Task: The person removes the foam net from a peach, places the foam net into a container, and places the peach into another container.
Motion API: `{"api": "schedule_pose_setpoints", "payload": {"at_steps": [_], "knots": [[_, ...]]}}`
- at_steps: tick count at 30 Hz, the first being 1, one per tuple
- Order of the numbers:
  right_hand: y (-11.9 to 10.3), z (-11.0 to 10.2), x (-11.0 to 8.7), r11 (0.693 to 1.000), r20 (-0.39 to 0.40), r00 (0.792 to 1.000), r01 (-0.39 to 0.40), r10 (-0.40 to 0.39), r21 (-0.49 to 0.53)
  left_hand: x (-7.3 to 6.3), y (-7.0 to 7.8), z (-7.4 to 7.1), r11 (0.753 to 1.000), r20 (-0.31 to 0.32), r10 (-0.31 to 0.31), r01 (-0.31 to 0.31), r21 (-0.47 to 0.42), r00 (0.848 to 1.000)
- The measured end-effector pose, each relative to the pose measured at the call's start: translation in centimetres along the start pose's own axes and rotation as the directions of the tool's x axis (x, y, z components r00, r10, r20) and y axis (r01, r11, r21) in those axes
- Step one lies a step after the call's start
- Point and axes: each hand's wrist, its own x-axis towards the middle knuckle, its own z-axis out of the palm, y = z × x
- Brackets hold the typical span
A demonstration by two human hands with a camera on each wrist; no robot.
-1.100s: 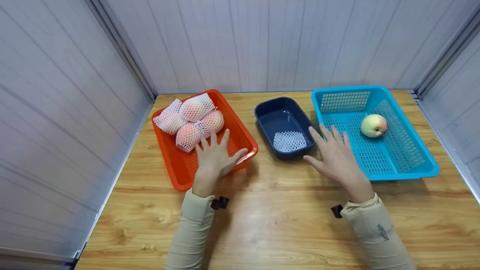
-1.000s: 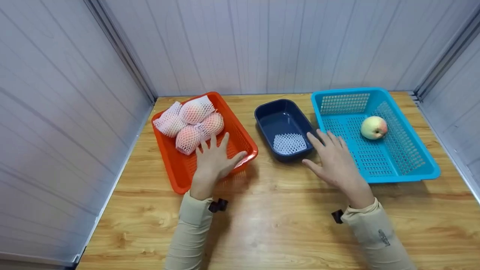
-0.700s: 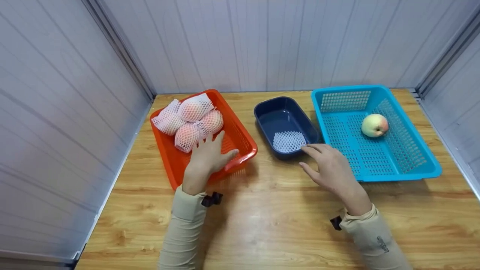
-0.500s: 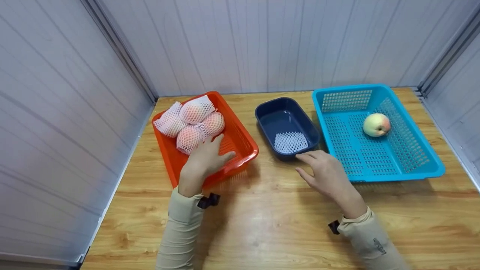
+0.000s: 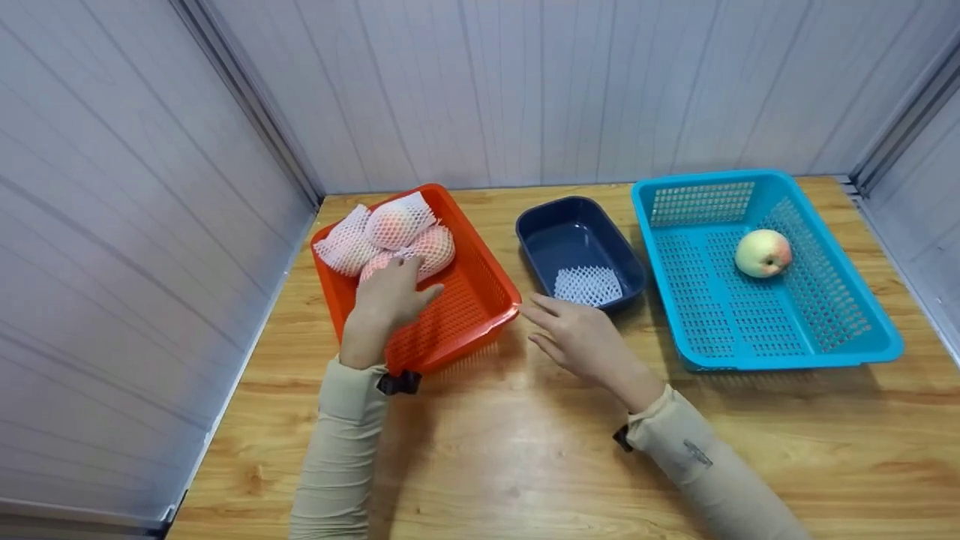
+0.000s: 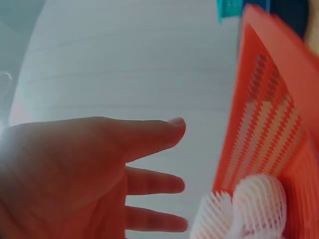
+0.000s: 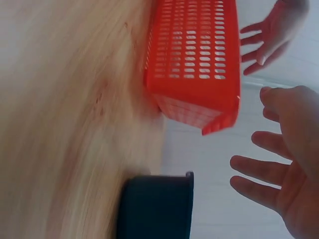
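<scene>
In the head view my left hand (image 5: 381, 306) hovers over the red basket (image 5: 457, 315), fingers extended above the nearest of several net-wrapped peaches (image 5: 396, 223). That peach is partly hidden behind the hand. The left wrist view shows the left thumb and fingers straight with nothing between them, apart from the wrapped peaches (image 6: 259, 199). My right hand (image 5: 581, 337) is in the air between the red basket's right corner and the navy tub (image 5: 555, 247), holding nothing. Its fingers (image 7: 259, 169) are spread and loosely straight in the right wrist view.
A white foam net (image 5: 587, 285) lies in the navy tub. At the right stands a blue basket (image 5: 772, 315) with one unwrapped peach (image 5: 763, 253) in it. Pale panels (image 5: 495, 90) wall in the wooden table (image 5: 510, 465) at the back and sides.
My right hand has moved left from beside the blue basket, past the navy tub's front, toward the red basket. The left hand has shifted left and slightly forward over the wrapped peaches.
</scene>
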Motion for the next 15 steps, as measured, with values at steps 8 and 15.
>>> {"api": "schedule_pose_setpoints", "payload": {"at_steps": [8, 15], "knots": [[0.2, 2.0, 2.3, 1.0, 0.033, 0.999, 0.027, -0.026, -0.01, 3.8, -1.9, -0.9, 0.999, -0.058, -0.045, 0.045, 0.005, 0.997], [-0.1, 3.5, 3.1, 0.993, -0.003, 0.993, 0.115, -0.115, -0.03, 7.1, -4.1, -1.5, 0.999, -0.117, -0.054, 0.054, -0.004, 0.992]]}}
